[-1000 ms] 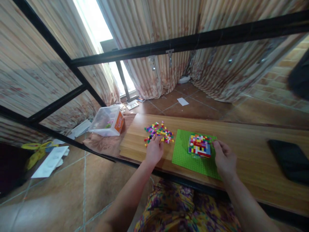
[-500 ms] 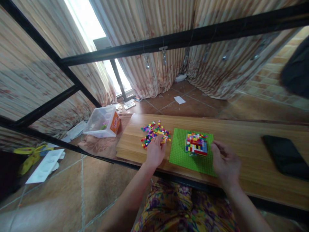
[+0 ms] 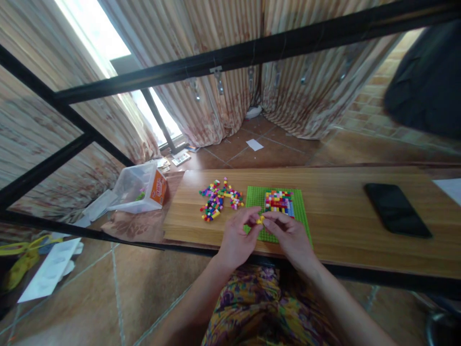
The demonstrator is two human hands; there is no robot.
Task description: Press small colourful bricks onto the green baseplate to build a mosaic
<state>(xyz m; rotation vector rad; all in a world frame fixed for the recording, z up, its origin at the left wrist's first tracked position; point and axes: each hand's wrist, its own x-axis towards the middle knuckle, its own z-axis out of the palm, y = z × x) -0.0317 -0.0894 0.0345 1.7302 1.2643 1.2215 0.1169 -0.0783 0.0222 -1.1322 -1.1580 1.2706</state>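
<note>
A small yellow toy brick [image 3: 260, 219] is pinched between the fingertips of my left hand [image 3: 240, 235] and my right hand [image 3: 291, 236], which meet over the front of the green baseplate [image 3: 255, 196]. Whether it is one piece or two joined is too small to tell. Just behind my fingers, a multicoloured brick structure [image 3: 279, 201] stands on the baseplate, its near side partly hidden by my right hand. To the left, loose bricks of many colours [image 3: 217, 201] lie in a spread-out pile on the wooden table.
The narrow wooden table [image 3: 334, 211] carries a black phone [image 3: 397, 209] at the right. A clear plastic box [image 3: 135, 188] with an orange label stands beyond its left end. A black metal bar [image 3: 230, 60] crosses above, before striped curtains.
My left hand has left the loose pile and moved right. My right hand has come left from the baseplate's edge, and both now hold a yellow brick. The view has shifted right.
</note>
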